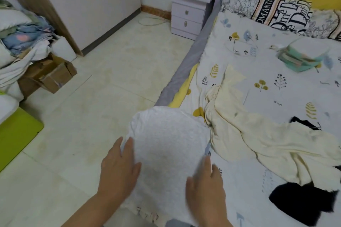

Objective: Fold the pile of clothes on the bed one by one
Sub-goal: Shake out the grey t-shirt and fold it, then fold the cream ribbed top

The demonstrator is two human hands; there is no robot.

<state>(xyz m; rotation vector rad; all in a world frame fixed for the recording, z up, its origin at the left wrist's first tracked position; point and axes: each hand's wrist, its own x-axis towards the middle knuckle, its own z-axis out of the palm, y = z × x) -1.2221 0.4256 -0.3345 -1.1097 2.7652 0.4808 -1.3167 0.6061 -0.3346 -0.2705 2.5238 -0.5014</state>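
A white textured garment [166,145] lies flat at the bed's near left corner, partly hanging over the edge. My left hand [120,167] rests palm down on its left side, fingers spread. On its right side my right hand [204,186] also presses flat, slightly blurred. To the right sprawls a crumpled cream garment [258,134]. Black clothing [302,202] lies at the lower right, and another black piece [304,122] peeks out past the cream one. A folded stack of teal and grey clothes [299,57] sits farther up the bed.
The bed [276,88] has a leaf-print sheet, and patterned pillows [276,11] lean on a yellow headboard. A lilac nightstand [190,11] stands at the bed's far left. Tiled floor [101,88] stretches left, with cardboard boxes [49,75] under heaped laundry [22,38] and a green mat [16,134].
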